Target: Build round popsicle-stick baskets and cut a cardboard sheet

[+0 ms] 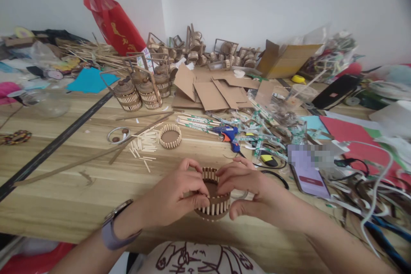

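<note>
A round basket (215, 209) of short pale sticks set between brown bands is near the table's front edge. My left hand (180, 192) grips its left rim, thumb and fingers closed on the band. Around the right side curves my right hand (245, 184), its fingers over the rim and its thumb apart, outside the wall. Farther back on the left stands a second, lower ring of sticks on a brown base (170, 137). Loose short sticks (144, 143) lie scattered beside it.
A blue glue gun (228, 132) lies among wrapped sticks behind my hands. Long brown strips (80, 160) cross the left side. A phone (310, 177) and white cables are at the right. Finished baskets (128, 96) and cardboard (210, 94) stand behind.
</note>
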`<action>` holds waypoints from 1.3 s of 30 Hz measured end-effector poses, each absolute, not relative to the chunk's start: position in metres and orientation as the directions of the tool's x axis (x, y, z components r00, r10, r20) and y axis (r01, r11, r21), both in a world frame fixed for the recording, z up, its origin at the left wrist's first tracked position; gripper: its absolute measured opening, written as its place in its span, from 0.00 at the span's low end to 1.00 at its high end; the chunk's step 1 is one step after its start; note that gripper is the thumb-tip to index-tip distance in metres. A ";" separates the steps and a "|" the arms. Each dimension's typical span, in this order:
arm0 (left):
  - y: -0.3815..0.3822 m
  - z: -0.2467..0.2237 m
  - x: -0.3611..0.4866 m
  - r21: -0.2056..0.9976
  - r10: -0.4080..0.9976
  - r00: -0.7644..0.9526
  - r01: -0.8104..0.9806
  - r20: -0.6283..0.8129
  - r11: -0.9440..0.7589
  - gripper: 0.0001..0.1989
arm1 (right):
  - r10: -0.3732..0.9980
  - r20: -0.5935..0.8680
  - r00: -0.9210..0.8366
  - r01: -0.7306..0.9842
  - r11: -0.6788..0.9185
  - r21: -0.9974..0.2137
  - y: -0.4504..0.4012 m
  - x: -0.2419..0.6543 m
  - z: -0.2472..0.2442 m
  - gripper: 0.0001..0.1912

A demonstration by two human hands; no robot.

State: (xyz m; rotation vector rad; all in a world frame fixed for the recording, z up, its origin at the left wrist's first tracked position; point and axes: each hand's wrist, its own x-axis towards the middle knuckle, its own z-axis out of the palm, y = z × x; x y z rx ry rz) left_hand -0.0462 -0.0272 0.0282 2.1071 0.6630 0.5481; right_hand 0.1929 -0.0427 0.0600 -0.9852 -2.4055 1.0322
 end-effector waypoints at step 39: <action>-0.027 0.028 -0.050 0.701 0.643 0.740 0.352 0.197 -0.620 0.03 | 0.701 0.159 -0.696 0.555 0.665 -0.500 -0.043 0.194 0.044 0.05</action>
